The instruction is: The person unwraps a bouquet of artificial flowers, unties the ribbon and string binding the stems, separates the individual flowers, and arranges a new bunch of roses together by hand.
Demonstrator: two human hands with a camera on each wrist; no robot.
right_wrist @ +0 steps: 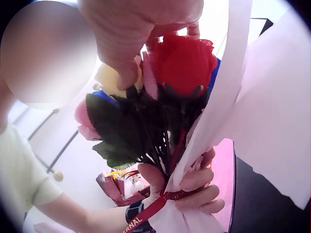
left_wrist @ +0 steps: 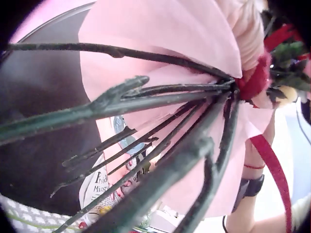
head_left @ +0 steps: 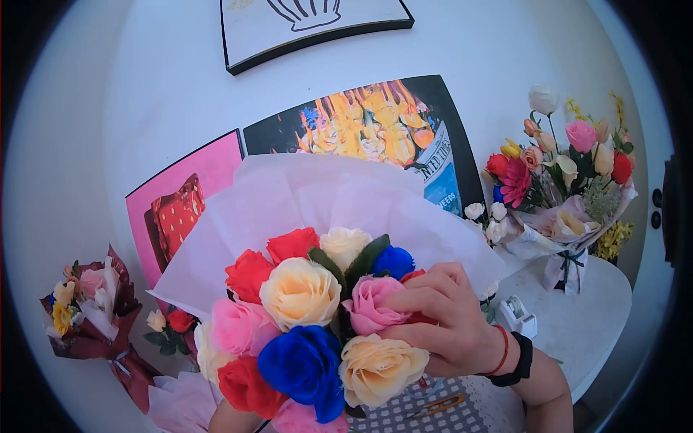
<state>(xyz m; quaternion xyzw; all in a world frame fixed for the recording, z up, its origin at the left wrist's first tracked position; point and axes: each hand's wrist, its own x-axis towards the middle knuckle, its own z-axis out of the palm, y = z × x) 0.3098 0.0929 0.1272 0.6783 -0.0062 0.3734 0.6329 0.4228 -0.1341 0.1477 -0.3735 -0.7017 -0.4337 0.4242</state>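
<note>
A bouquet of artificial roses in red, blue, pink and cream fills the middle of the head view, with white-pink wrapping paper fanned behind it. My right hand reaches in from the right and pinches a pink rose between thumb and fingers, beside a cream rose. Below the blooms, my left hand grips the gathered stems and paper, as the right wrist view shows. A dark red ribbon passes round there. Bare green stems spread out beneath the grip in the left wrist view.
A larger wrapped bouquet stands at the right on a white table, near a white tape dispenser. At the left is a maroon-wrapped bouquet. Orange-handled scissors lie on a checked cloth. Pictures lean against the wall.
</note>
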